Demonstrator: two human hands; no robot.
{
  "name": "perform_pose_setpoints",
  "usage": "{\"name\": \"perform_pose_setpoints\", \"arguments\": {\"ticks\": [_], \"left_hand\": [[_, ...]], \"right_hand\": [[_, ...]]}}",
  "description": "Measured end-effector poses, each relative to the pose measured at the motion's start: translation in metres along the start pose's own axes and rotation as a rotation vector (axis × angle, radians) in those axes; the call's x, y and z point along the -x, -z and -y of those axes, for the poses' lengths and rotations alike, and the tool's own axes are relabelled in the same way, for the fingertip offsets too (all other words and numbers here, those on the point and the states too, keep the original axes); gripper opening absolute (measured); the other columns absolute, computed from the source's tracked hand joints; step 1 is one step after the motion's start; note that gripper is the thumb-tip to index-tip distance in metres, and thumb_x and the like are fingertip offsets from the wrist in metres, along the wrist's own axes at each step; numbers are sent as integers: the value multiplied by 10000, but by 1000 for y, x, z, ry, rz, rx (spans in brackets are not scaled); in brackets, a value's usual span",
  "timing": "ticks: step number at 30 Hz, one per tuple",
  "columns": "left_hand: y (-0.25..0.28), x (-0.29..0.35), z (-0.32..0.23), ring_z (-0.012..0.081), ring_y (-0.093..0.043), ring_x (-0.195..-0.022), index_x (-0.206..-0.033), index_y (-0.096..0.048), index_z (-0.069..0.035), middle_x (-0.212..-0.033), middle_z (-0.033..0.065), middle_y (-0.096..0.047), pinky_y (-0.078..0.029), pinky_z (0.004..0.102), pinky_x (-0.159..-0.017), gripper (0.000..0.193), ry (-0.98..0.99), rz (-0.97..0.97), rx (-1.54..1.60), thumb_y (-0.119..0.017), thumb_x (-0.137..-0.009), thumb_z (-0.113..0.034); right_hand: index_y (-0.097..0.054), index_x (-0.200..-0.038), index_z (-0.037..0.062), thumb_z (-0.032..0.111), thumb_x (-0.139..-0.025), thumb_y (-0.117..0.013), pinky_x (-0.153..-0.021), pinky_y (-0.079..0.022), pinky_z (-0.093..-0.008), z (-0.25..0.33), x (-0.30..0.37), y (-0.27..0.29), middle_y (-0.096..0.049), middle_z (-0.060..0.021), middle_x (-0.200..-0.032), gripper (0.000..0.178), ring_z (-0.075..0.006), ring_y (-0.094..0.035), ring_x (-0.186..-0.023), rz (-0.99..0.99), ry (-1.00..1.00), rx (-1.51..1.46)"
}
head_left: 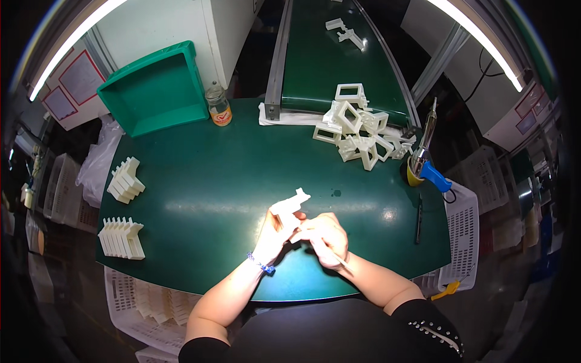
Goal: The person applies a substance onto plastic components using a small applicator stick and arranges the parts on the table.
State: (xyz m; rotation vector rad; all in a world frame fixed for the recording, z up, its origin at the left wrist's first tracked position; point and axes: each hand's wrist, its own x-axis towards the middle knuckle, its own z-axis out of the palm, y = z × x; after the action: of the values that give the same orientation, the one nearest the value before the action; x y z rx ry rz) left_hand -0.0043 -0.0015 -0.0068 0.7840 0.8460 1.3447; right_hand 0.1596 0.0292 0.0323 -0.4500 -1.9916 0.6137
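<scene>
A white moulded plastic part [290,207] is held up over the middle of the table, with my left hand [272,236] closed around it. A blue beaded bracelet circles that wrist. My right hand [328,239] is closed against the near end of the part. A thin pale stick [345,264] runs through its grip, and the rear end pokes out toward my forearm. The stick's tip is hidden by my fingers and the part. Bright light washes out detail on the part and my left fingers.
White plastic parts are heaped [357,130] at the conveyor's end [302,78]. Two rows of parts [121,239] stand at the left. A green bin [151,91], glass jar [218,107], blue-handled soldering iron [433,175] and black pen-like tool [419,219] sit around the table.
</scene>
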Motion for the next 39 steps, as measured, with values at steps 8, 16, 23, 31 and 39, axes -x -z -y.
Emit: {"name": "perform_pose_setpoints", "arguments": {"ticks": [8,16,23,31,39], "left_hand": [[-10,-2,-10,153,-609,-819,-1186,-417,-45,-1002,123,-595,-512,232,-615,385,-31,-14,67,-615,-861,-100],[-2,-1,6,135,-600,-732,-1178,-388,-48,-986,120,-601,-499,239,-591,405,-83,-7,-67,-630,-867,-139],[-3,1,4,153,-610,-665,-1133,-395,-42,-904,129,-591,-497,236,-509,386,-201,-29,-151,-650,-860,-139],[-1,4,-21,281,-674,-721,-1221,-395,-94,-854,170,-611,-543,286,-492,406,35,169,130,-596,-879,-180],[5,2,-27,227,-641,-624,-1206,-360,-39,-759,122,-580,-525,292,-511,423,165,7,13,-580,-859,-137]], "right_hand": [[-644,-843,27,4,-860,-547,-698,-449,-324,-4,4,1,-650,-81,-844,101,-198,-575,-721,-231,-164,-67],[-649,-804,29,22,-888,-513,-689,-455,-314,-1,2,-2,-637,-82,-814,160,-197,-572,-753,-148,-145,-67],[-627,-810,2,25,-893,-501,-710,-467,-314,3,7,-6,-641,-94,-806,152,-217,-588,-756,-67,-236,-220],[-621,-845,4,98,-927,-510,-676,-450,-290,-32,10,17,-616,-95,-820,166,-198,-571,-742,-286,-347,-15],[-586,-795,-35,253,-1004,-384,-644,-465,-302,-23,13,11,-602,-171,-823,409,-210,-586,-727,-319,-296,-400]]}}
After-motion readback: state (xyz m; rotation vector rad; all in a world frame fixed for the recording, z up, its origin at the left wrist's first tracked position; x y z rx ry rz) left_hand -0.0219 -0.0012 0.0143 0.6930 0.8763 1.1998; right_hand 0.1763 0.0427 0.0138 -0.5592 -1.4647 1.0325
